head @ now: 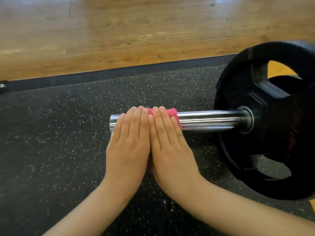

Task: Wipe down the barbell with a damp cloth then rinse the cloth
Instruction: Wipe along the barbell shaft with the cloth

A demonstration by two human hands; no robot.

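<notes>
The barbell's chrome sleeve [209,120] lies level above the rubber floor, its free end at the left and a black weight plate [265,120] on it at the right. A pink cloth [172,112] is draped over the sleeve near its free end. My left hand [128,143] and my right hand [167,145] lie side by side with straight fingers, pressing flat on the cloth and the sleeve. Most of the cloth is hidden under my fingers.
Black speckled rubber matting [59,133] covers the floor under the bar. A wooden floor [119,31] begins beyond a dark edging strip [119,74]. A small dark metal object [3,86] pokes in at the left edge. Yellow floor marking [279,69] shows through the plate's opening.
</notes>
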